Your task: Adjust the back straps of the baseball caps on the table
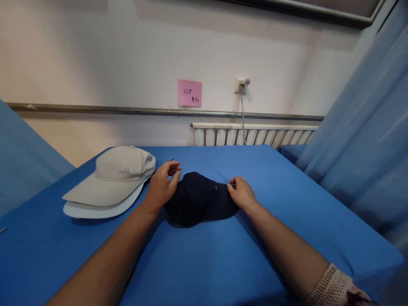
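Note:
A dark navy baseball cap [199,199] rests on the blue-covered table, its brim pointing right. My right hand [241,192] pinches the brim's far edge between thumb and fingers. Beside the crown, at the cap's left, is my left hand [164,183]; its thumb and bent fingers are apart, with nothing visible between them. The side of that hand is close against the crown, and whether it touches cannot be made out. Further left, a light grey cap [119,170] with a small logo sits stacked on another pale cap, whose brim [95,210] shows below.
The blue table cover [204,263] runs back toward a wall with a metal rail [143,111], a white radiator [264,135] and a plugged-in socket [241,86]. A pink note [190,93] is stuck above the rail. Blue curtains [360,140] hang on both sides.

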`<state>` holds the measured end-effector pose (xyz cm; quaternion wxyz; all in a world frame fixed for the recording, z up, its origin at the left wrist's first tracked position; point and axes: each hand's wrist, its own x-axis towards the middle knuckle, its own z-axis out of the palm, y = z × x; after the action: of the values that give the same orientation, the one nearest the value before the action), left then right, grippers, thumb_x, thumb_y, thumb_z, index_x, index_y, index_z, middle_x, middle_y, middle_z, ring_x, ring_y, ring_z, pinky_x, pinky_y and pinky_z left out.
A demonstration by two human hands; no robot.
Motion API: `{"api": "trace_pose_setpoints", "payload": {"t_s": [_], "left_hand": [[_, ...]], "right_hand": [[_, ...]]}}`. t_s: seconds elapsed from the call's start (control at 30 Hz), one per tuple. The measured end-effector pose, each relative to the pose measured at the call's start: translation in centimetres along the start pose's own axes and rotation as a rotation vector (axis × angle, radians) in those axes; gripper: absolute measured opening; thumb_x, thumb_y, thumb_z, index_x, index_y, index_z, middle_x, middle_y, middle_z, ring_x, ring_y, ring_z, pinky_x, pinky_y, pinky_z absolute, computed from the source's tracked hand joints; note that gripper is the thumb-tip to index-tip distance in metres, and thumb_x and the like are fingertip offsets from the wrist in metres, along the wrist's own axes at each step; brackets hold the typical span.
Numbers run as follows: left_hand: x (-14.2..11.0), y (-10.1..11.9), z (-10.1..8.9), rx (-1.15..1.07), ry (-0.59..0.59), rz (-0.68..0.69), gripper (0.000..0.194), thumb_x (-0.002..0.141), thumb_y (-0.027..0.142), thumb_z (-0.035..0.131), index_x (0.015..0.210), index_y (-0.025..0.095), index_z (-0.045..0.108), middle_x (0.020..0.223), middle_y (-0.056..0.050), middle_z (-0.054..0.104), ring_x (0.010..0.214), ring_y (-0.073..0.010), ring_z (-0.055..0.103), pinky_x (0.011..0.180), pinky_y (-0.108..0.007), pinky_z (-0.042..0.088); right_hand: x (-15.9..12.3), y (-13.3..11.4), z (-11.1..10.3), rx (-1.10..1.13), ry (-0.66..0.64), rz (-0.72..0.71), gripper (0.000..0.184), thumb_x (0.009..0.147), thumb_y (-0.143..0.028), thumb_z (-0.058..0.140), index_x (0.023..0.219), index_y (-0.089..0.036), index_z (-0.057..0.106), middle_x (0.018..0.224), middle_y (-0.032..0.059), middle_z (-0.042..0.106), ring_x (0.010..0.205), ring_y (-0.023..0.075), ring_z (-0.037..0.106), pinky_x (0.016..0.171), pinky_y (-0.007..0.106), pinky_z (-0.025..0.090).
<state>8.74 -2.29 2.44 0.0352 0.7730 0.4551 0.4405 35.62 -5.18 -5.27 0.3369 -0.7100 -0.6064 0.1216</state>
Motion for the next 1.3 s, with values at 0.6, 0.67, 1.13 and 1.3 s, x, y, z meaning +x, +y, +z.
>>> {"api": "trace_pose_setpoints", "payload": {"t_s": [0.6,0.67,1.13,1.3], "left_hand": [[-4.4,2.0,-4.0,0.216,-0.402,0.024,0.018,0.082,0.036,0.053,0.077,0.021,0.061,0.072,-0.001,0.062,0.069,-0.0179,0.057,0.064,-0.030,0.042],[-4.3,1.9,-4.1,0.181,-0.355,-0.018,0.019,0.082,0.036,0.052,0.077,0.021,0.062,0.071,-0.001,0.061,0.067,-0.0172,0.057,0.063,-0.029,0.042],[-4.6,0.2,-4.1,0.106,-0.173,-0.130,0.024,0.085,0.039,0.053,0.087,0.020,0.067,0.078,-0.001,0.068,0.068,-0.0168,0.061,0.064,-0.027,0.046],[-4.7,-0.2,-4.2,0.072,-0.047,-0.204,0.025,0.083,0.040,0.054,0.087,0.020,0.069,0.078,-0.001,0.070,0.068,-0.0166,0.063,0.065,-0.027,0.048]], "right_hand": [[2.3,2.1,0.4,0.186,-0.174,0.287,0.015,0.083,-0.032,0.062,0.083,-0.017,0.062,0.086,0.0089,0.068,0.081,0.0190,0.062,0.069,0.027,0.042],[2.3,2.2,0.6,0.267,-0.193,0.303,0.013,0.083,-0.028,0.063,0.078,-0.017,0.061,0.082,0.0075,0.068,0.075,0.0164,0.061,0.065,0.024,0.042],[0.7,3.0,-2.0,0.695,-0.511,0.461,0.024,0.086,-0.030,0.065,0.070,-0.013,0.061,0.056,0.0031,0.063,0.044,0.0082,0.054,0.037,0.015,0.031],[0.5,2.9,-1.5,1.157,-0.609,0.631,0.011,0.085,-0.016,0.064,0.076,-0.011,0.061,0.057,0.0001,0.060,0.041,0.0065,0.053,0.037,0.014,0.037]]}}
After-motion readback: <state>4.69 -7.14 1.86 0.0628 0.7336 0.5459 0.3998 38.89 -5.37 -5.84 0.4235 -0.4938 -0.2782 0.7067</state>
